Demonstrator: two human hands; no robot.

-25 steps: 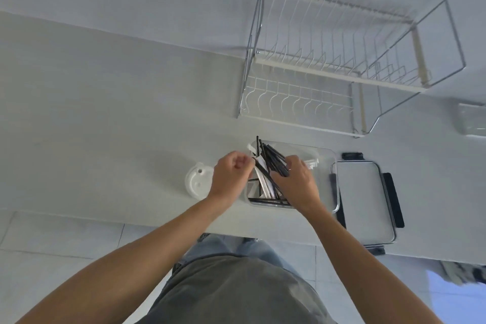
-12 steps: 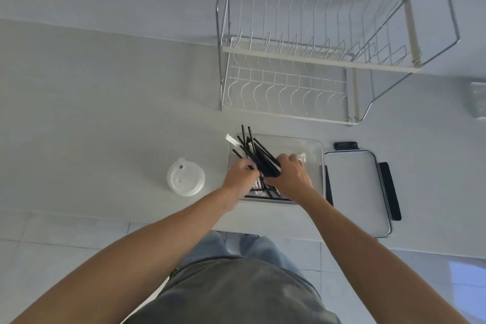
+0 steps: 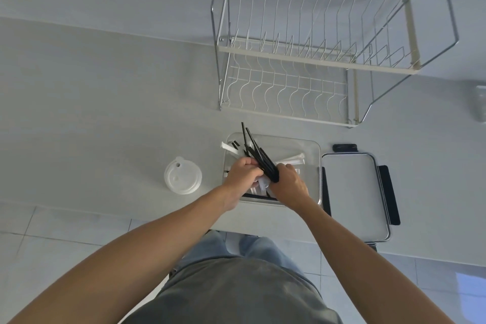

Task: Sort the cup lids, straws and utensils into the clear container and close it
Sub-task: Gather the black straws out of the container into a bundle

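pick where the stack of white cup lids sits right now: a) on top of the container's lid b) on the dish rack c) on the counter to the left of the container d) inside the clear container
c: the cup lids rest on the counter to the left of the clear container, apart from it, while the container's lid lies on its right side.

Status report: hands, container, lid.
Both hands over clear container: right hand grips black straws, left hand on bundle. Cup lids outside. Container lid off, alongside.
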